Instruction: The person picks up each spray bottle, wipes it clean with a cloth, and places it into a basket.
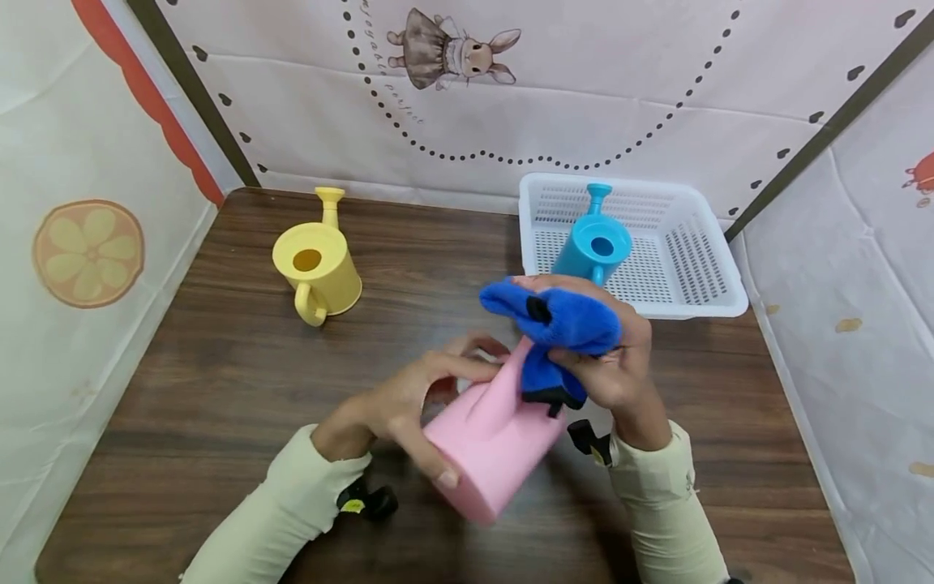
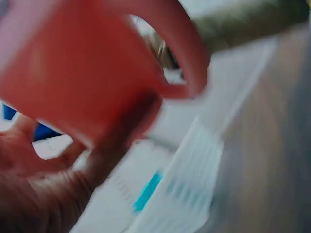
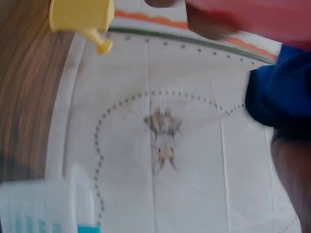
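My left hand (image 1: 412, 397) grips a pink watering can (image 1: 503, 458), with the thumb on one side and fingers on the other. The can is tilted, its spout pointing up and away. In my right hand (image 1: 623, 365) a blue cloth (image 1: 576, 320) with black edging is bunched round the upper part of the spout, hiding its tip. The left wrist view, though blurred, has the can's looped handle (image 2: 192, 63) at the top. Part of the cloth (image 3: 282, 94) also shows at the right of the right wrist view, beside the pink can.
A yellow watering can (image 1: 332, 280) stands at the back left of the dark wooden table (image 1: 233, 389). Behind my right hand, a white plastic basket (image 1: 704, 311) holds a light blue watering can (image 1: 591, 247) in its left part. Printed cloth walls (image 1: 467, 122) enclose the back and sides.
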A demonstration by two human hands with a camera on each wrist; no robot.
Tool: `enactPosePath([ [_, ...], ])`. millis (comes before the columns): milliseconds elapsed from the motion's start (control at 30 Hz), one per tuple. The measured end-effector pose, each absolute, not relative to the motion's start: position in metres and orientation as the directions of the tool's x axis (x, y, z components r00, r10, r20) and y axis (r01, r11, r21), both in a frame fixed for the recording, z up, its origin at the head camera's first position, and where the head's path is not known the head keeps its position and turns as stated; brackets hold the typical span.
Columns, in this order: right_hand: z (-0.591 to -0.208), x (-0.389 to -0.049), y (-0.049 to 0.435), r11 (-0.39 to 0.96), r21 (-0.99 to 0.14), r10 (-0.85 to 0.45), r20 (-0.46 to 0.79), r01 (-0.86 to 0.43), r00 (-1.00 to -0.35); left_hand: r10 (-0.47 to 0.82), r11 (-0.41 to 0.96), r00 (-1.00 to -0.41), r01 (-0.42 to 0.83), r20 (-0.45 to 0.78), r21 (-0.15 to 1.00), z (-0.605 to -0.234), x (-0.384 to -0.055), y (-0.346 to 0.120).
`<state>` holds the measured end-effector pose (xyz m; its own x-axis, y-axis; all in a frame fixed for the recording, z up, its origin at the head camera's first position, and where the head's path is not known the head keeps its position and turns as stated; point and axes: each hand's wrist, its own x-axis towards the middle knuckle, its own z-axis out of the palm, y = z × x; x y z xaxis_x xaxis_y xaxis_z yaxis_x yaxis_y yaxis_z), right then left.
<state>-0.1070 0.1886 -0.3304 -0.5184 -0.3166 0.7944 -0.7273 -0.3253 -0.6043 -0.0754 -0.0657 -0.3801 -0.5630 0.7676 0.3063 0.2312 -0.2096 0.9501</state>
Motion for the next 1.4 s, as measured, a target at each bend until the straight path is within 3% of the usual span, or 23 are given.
enactPosePath([
  [67, -0.329, -0.104, 0.194, -0.169, -0.683, -0.347, 0.716, -0.71, -0.606, 0.686, 0.06, -0.691, 0.368, 0.23, 0.928, -0.371, -0.072, -0.07],
  [167, -0.328, -0.098, 0.194, 0.182, -0.719, -0.362, 0.585, -0.671, -0.725, 0.542, 0.473, -0.817, 0.49, 0.197, 0.732, -0.361, -0.066, -0.067],
  [233, -0.33, -0.095, 0.189, 0.405, -0.67, -0.347, 0.517, -0.622, -0.783, 0.486, 0.667, -0.837, 0.541, 0.25, 0.512, -0.361, -0.062, -0.062],
  [300, -0.335, -0.093, 0.182, 0.561, -0.603, -0.319, 0.475, -0.567, -0.82, 0.472, 0.774, -0.816, 0.565, 0.333, 0.287, -0.362, -0.058, -0.056],
  [367, -0.341, -0.092, 0.177, 0.62, -0.579, -0.279, 0.467, -0.529, -0.839, 0.475, 0.807, -0.784, 0.569, 0.399, 0.157, -0.366, -0.057, -0.054],
  [400, -0.345, -0.093, 0.176, 0.609, -0.593, -0.256, 0.481, -0.527, -0.838, 0.474, 0.808, -0.776, 0.571, 0.416, 0.145, -0.368, -0.057, -0.054],
  [467, -0.351, -0.096, 0.176, 0.522, -0.647, -0.208, 0.536, -0.556, -0.818, 0.448, 0.785, -0.799, 0.566, 0.4, 0.252, -0.37, -0.059, -0.057],
  [533, -0.354, -0.099, 0.178, 0.383, -0.692, -0.149, 0.608, -0.612, -0.78, 0.417, 0.698, -0.841, 0.539, 0.343, 0.473, -0.372, -0.063, -0.062],
  [600, -0.356, -0.101, 0.181, 0.265, -0.701, -0.083, 0.668, -0.663, -0.74, 0.402, 0.557, -0.868, 0.485, 0.292, 0.674, -0.375, -0.067, -0.065],
  [700, -0.358, -0.101, 0.187, 0.187, -0.711, 0.054, 0.697, -0.678, -0.715, 0.399, 0.315, -0.872, 0.421, 0.284, 0.851, -0.383, -0.071, -0.067],
  [833, -0.363, -0.093, 0.198, 0.115, -0.811, 0.183, 0.585, -0.574, -0.79, 0.3, -0.042, -0.869, 0.399, 0.393, 0.916, -0.393, -0.077, -0.066],
  [900, -0.368, -0.088, 0.201, 0.09, -0.863, 0.181, 0.504, -0.496, -0.844, 0.231, -0.24, -0.855, 0.413, 0.464, 0.879, -0.396, -0.081, -0.063],
  [1000, -0.378, -0.081, 0.198, 0.093, -0.896, 0.097, 0.442, -0.434, -0.892, 0.176, -0.41, -0.818, 0.446, 0.548, 0.796, -0.399, -0.085, -0.059],
  [1100, -0.384, -0.079, 0.192, 0.113, -0.875, -0.011, 0.473, -0.471, -0.881, 0.196, -0.415, -0.805, 0.449, 0.56, 0.791, -0.4, -0.086, -0.056],
  [1200, -0.387, -0.083, 0.189, 0.118, -0.819, -0.109, 0.552, -0.562, -0.827, 0.257, -0.349, -0.834, 0.392, 0.489, 0.851, -0.398, -0.083, -0.056],
  [1300, -0.388, -0.086, 0.186, 0.152, -0.72, -0.205, 0.647, -0.677, -0.734, 0.252, -0.256, -0.895, 0.305, 0.368, 0.917, -0.392, -0.08, -0.057],
  [1400, -0.387, -0.085, 0.182, 0.185, -0.556, -0.349, 0.734, -0.81, -0.583, 0.185, -0.199, -0.95, 0.215, 0.252, 0.956, -0.383, -0.079, -0.053],
])
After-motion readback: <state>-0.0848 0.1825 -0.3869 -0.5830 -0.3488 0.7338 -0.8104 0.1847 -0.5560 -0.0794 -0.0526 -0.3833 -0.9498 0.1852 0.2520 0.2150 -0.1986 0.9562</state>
